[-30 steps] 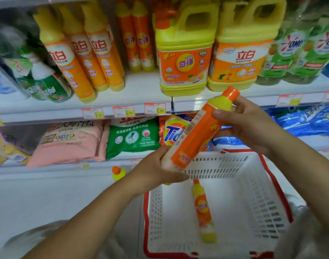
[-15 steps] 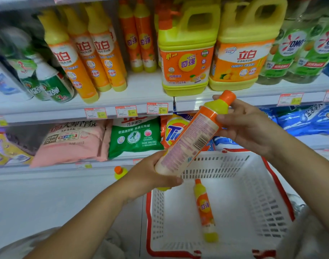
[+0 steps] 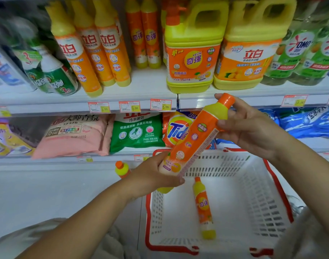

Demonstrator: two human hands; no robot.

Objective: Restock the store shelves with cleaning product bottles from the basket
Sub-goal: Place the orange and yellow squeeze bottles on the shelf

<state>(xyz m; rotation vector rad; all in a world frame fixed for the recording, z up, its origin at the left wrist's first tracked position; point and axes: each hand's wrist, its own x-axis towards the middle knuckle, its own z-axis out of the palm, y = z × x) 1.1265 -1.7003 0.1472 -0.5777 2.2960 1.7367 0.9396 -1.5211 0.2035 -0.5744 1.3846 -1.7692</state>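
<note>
Held bottle (image 3: 193, 141) rotated: barcode label now nearly edge-on, front showing. L hand (image 3: 152, 176) grips its base, R hand (image 3: 247, 126) its neck, tilted over basket (image 3: 277, 186). Prob. shelf (image 3: 145, 85) next; spare bottle (image 3: 203, 206) lies in basket.

A soft pink plastic bag of laundry powder (image 3: 73, 135) lies flat, touching a green and white plastic bag (image 3: 137, 133) on its right. Just beside that sits a partly hidden orange bag with a blue Tide logo (image 3: 175, 129). Shiny blue plastic bags (image 3: 309, 122) lie far right, and a purple and yellow bag (image 3: 0, 141) far left. Above them runs a row of red-and-white paper price labels (image 3: 129, 106). Higher up, a big yellow handled jug with an orange pump (image 3: 192, 58) stands just beside a second yellow handled jug (image 3: 247, 58), with clear green bottles (image 3: 298, 53) to its right.
</note>
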